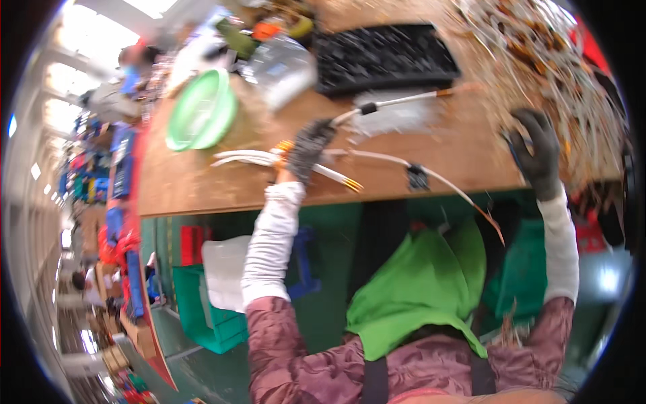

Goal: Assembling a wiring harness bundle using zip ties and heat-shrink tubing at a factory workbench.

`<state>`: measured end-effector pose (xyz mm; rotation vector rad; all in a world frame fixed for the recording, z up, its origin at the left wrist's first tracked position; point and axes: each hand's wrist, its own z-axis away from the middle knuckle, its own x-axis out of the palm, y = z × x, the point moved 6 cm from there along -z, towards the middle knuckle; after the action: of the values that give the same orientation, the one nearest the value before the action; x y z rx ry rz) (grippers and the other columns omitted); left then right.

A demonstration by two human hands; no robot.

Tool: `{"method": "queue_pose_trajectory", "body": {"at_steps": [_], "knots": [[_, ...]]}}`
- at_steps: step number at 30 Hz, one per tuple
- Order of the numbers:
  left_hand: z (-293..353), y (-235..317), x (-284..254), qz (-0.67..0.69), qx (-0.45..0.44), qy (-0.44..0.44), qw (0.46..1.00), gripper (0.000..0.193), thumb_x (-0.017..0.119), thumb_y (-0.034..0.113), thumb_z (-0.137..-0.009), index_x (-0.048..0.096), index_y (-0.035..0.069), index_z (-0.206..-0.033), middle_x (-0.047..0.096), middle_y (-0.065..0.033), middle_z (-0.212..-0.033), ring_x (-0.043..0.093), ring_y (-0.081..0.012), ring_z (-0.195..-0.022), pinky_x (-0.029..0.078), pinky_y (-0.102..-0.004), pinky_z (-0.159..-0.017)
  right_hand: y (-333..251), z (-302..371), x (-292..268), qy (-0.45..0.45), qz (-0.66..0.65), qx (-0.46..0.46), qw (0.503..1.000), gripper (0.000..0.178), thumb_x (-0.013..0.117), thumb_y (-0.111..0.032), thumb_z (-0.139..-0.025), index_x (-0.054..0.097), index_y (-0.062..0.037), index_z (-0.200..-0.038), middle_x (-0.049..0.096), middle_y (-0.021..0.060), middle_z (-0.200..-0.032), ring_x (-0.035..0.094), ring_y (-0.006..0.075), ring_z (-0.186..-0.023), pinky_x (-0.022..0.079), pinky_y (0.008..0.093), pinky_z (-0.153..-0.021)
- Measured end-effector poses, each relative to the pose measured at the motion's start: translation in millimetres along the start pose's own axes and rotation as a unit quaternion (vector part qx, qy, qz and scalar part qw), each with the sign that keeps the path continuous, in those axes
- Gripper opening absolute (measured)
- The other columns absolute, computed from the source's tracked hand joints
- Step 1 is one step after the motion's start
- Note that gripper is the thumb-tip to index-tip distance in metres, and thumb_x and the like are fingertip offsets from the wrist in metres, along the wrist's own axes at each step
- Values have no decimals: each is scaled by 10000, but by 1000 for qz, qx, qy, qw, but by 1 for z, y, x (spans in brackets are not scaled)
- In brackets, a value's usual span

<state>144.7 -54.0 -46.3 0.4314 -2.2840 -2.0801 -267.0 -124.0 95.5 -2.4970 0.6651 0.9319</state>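
Observation:
My left hand (310, 151), in a dark grey glove, is closed around a bundle of white cables (245, 157) with orange-brown parts beside the fingers. Right of that hand, one white cable (402, 101) with a black band runs over the table. Another white cable (383, 156), with a black piece (417, 177) on it, hangs past the front edge and ends in a copper-coloured tip. A short white piece (333, 176) has gold-coloured ends. My right hand (538, 151), also gloved, is curled above the table's right side, with a small bluish thing at its fingers, too blurred to name.
A black tray (387, 57) stands at the back beside a clear plastic bag (282, 71). A light green basin (202, 111) is at the left. Tangled white wires (538, 50) cover the far right. Below are a green crate (208, 316) and a white container (227, 273).

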Motion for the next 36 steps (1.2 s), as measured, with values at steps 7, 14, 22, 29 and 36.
{"method": "queue_pose_trajectory", "body": {"at_steps": [7, 14, 22, 29, 36], "knots": [[21, 40, 36, -267, 221, -97, 933, 131, 582, 104, -796, 667, 66, -887, 627, -90, -855, 584, -254, -815, 452, -363, -760, -107, -78, 14, -80, -28, -164, 983, 344, 694, -179, -708, 594, -36, -1004, 578, 109, -1011, 545, 296, -941, 442, 386, -812], [64, 37, 52, -428, 279, -125, 851, 193, 649, 186, -637, 642, 123, -819, 625, -53, -889, 569, -254, -868, 411, -414, -821, -105, -6, 191, -468, -139, -84, 868, 712, 664, -588, -672, 550, 22, -1020, 553, 256, -1004, 539, 384, -952, 441, 442, -806], [85, 41, 26, -113, 161, -6, 980, 222, 608, 26, -726, 621, 36, -948, 589, -105, -1028, 557, -246, -982, 445, -332, -854, -165, 6, 285, -478, -490, 38, 728, 605, 656, -503, -756, 551, -4, -1082, 617, 155, -897, 586, 237, -887, 445, 340, -777], [172, 7, -18, 278, 98, 223, 929, 188, 580, 171, -870, 624, -7, -913, 626, -130, -899, 606, -211, -859, 485, -351, -808, -179, 4, 269, -621, -475, 200, 590, 494, 734, -291, -740, 500, -24, -1084, 559, 65, -763, 534, 128, -561, 443, 271, -486], [238, -98, 49, 489, -208, 215, 820, 500, 577, 439, -843, 575, -27, -1025, 586, -137, -1050, 567, -271, -989, 456, -420, -896, -204, 18, 261, -576, -451, 108, 673, 213, 522, -153, -837, 545, -28, -1007, 599, 69, -730, 569, 125, -654, 467, 274, -612]]}}
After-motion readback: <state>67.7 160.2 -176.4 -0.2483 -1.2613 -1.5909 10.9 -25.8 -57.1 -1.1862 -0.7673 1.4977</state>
